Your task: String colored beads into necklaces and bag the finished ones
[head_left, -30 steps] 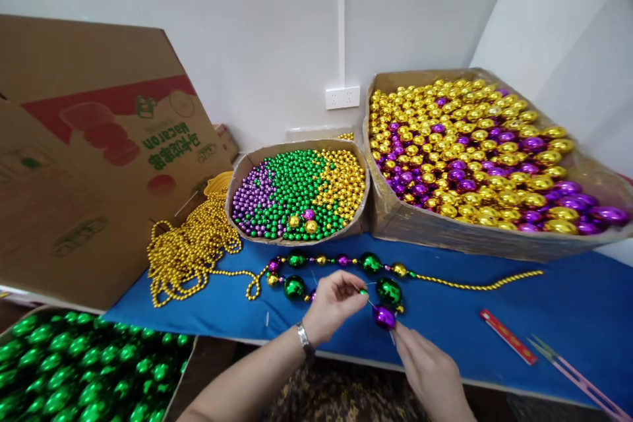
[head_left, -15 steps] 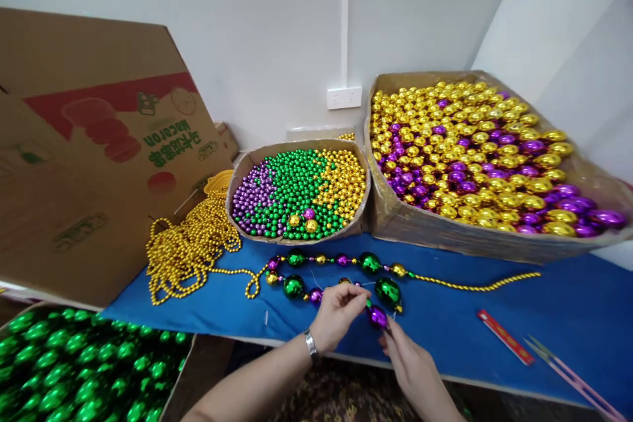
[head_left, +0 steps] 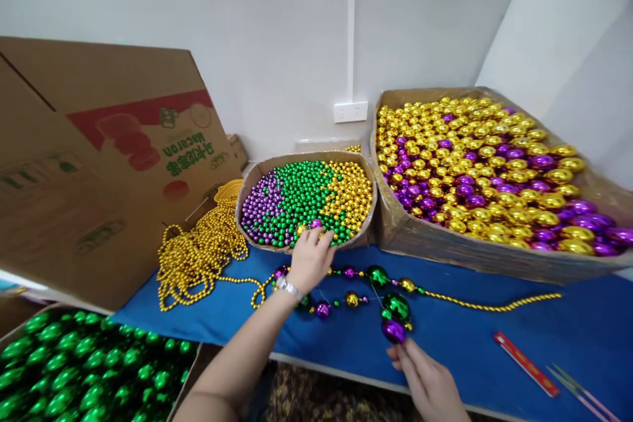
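A half-strung necklace (head_left: 380, 290) of green, purple and gold balls lies on the blue cloth (head_left: 494, 316). My left hand (head_left: 310, 257) reaches into the front edge of the small cardboard tray (head_left: 368, 231) of purple, green and gold beads, fingers curled down on the beads; what they hold is hidden. My right hand (head_left: 428, 382) sits at the near table edge just below the big purple ball (head_left: 394, 330) at the necklace's end, fingers pinched, apparently on a thin needle or thread.
A large box (head_left: 445, 250) of gold and purple balls stands at the right. A heap of gold bead strings (head_left: 198, 254) lies left of the tray, beside a tilted carton (head_left: 99, 178). A box of green balls (head_left: 74, 369) is lower left. A red ruler (head_left: 525, 355) and scissors (head_left: 583, 386) lie right.
My left hand left the necklace and moved forward to the small bead tray. My right hand stayed near the purple ball. The view shifted slightly.
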`<state>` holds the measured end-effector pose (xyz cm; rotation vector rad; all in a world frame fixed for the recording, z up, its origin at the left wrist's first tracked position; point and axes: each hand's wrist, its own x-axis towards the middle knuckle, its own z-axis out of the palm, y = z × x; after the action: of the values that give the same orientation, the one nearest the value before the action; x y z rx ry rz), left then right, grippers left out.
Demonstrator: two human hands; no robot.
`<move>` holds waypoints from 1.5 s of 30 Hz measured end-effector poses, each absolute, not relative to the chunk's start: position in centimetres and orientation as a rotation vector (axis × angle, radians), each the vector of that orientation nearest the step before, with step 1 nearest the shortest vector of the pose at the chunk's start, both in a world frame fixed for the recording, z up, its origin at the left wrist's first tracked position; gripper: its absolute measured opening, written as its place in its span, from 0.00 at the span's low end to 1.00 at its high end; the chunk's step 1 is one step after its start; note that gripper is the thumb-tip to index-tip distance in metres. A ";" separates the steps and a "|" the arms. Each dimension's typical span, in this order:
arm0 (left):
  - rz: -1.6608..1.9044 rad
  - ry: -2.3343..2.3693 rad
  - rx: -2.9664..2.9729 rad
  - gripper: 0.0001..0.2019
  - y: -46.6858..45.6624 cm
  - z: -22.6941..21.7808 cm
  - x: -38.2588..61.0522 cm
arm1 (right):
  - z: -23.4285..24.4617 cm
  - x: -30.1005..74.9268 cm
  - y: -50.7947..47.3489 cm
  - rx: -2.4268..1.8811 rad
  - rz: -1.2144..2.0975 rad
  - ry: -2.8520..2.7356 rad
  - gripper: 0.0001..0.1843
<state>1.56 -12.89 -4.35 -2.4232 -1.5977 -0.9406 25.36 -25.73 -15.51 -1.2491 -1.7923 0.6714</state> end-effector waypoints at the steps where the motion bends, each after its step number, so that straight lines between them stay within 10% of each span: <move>1: -0.769 -1.622 -2.380 0.13 -11.7 -4.2 0.9 | -15.3 25.3 -25.7 -1.246 0.658 -1.793 0.17; 31: -0.990 -1.686 -2.749 0.15 -7.6 -5.6 2.5 | -14.0 23.9 -25.3 -1.230 0.618 -1.843 0.16; 45: -2.709 -2.000 -2.926 0.23 -15.3 -5.5 2.6 | -11.7 24.3 -25.0 -1.235 0.247 -1.945 0.20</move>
<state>2.64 -15.30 -5.48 -2.9260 -2.0003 -2.7089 24.29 -24.95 -11.67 -1.2353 -1.9447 0.2466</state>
